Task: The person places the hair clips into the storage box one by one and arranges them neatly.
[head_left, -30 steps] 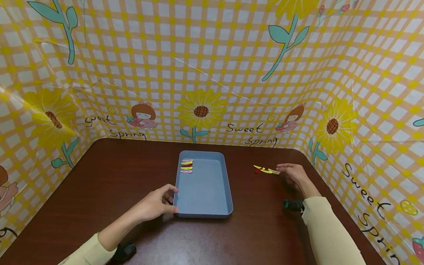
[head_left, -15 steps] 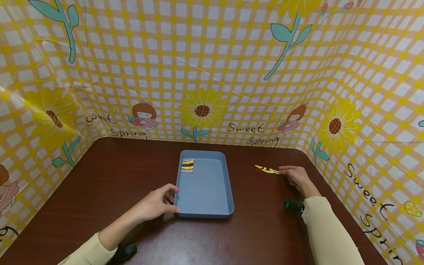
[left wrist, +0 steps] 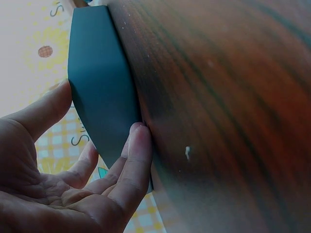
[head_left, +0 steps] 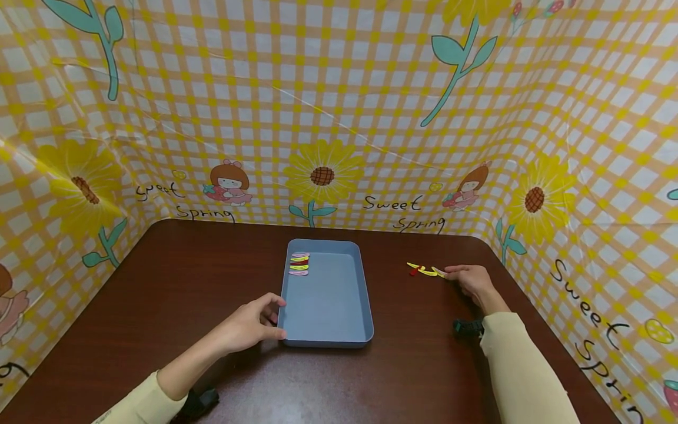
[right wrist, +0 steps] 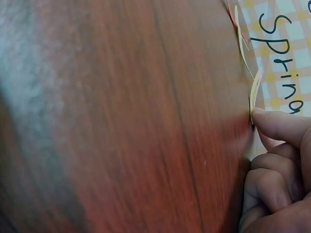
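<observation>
My left hand (head_left: 253,324) rests at the near left side of a blue-grey tray (head_left: 325,306), its fingertips on the rim and outer wall. The left wrist view shows these fingers (left wrist: 138,141) spread against the tray wall (left wrist: 99,63). Inside the tray, near its far left corner, several snap hair clips (head_left: 299,267) lie in a column: pink, yellow and red. To the right of the tray, my right hand (head_left: 472,282) pinches the end of a pale yellowish hair clip (right wrist: 253,94) between thumb and finger. Yellow clips (head_left: 415,266) and a red clip (head_left: 414,271) lie just left of it.
The dark brown table (head_left: 233,377) carries the tray near its middle. A yellow checked cloth (head_left: 318,106) with sunflowers stands as a wall behind and at both sides. A dark band-like object (head_left: 468,328) shows under the right wrist, another (head_left: 200,403) under the left.
My right thumb and finger have come together on the end of the nearest clip, which now tilts up slightly. The left hand and the tray stay in place.
</observation>
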The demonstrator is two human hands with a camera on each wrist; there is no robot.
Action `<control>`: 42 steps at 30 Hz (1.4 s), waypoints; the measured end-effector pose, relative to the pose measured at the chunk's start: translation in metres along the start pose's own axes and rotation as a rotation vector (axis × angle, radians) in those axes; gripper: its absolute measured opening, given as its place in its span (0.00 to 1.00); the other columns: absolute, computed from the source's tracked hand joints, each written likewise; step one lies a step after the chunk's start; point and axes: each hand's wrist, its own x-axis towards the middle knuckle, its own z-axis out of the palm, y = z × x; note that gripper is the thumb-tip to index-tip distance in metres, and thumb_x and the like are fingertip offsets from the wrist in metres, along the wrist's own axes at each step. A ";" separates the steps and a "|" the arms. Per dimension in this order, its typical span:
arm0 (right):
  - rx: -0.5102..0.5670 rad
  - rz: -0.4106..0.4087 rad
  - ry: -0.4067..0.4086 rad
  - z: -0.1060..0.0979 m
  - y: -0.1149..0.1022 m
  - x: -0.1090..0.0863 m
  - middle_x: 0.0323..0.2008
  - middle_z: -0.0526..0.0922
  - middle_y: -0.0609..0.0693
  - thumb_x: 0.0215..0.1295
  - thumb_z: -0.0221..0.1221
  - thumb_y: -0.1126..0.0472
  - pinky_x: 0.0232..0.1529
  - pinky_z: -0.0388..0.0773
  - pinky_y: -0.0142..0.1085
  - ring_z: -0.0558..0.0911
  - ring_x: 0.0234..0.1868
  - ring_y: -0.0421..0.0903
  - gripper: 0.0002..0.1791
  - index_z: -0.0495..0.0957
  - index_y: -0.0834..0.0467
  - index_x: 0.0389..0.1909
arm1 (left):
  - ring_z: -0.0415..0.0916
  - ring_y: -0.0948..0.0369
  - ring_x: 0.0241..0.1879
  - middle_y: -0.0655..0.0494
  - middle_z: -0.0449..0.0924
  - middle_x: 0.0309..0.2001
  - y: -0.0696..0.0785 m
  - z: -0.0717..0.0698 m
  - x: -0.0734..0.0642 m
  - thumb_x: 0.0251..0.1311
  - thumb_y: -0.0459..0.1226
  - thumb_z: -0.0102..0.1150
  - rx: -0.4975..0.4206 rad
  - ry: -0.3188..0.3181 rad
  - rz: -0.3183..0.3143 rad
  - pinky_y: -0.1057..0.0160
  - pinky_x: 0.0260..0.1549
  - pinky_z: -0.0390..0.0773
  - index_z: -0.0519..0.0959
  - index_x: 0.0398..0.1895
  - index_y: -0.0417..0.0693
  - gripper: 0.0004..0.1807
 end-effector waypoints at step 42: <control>0.048 0.011 0.056 -0.008 0.003 -0.010 0.13 0.63 0.37 0.72 0.54 0.64 0.18 0.62 0.33 0.58 0.13 0.37 0.28 0.65 0.67 0.71 | 0.77 0.58 0.41 0.49 0.80 0.44 0.002 0.000 0.000 0.55 0.40 0.75 0.016 0.000 -0.009 0.58 0.36 0.76 0.73 0.60 0.48 0.30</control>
